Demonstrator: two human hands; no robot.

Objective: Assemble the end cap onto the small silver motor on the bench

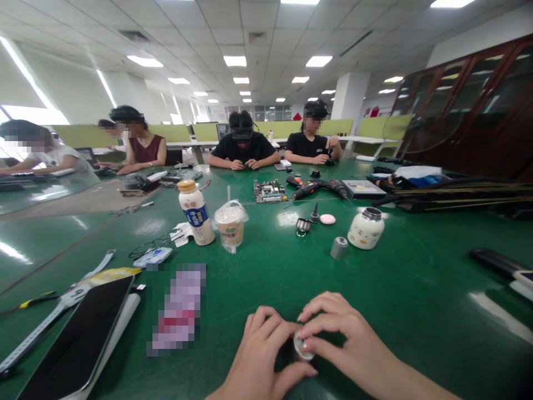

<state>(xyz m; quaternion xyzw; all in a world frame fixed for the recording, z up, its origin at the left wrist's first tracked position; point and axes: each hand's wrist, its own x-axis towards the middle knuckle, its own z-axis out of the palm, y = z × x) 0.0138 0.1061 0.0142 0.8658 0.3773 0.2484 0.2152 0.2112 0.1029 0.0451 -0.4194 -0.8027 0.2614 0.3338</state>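
Low in the middle of the head view, my left hand (260, 358) and my right hand (343, 341) meet over the green table (266, 278). Both have fingers curled round a small round white and dark part (302, 347), most of it hidden between them. Beyond my hands stand a white thermos body (365, 229) with its lid off, a grey cylinder (338, 247), a metal ring piece (303, 225), a dark stopper (315, 214) and a pink disc (327, 219).
A milk bottle (195, 212) and a bagged drink cup (230, 224) stand centre left. A phone (79, 339) lies near left. A circuit board (270, 190) and power tools (320, 189) lie farther off. Several other people sit along the far and left sides.
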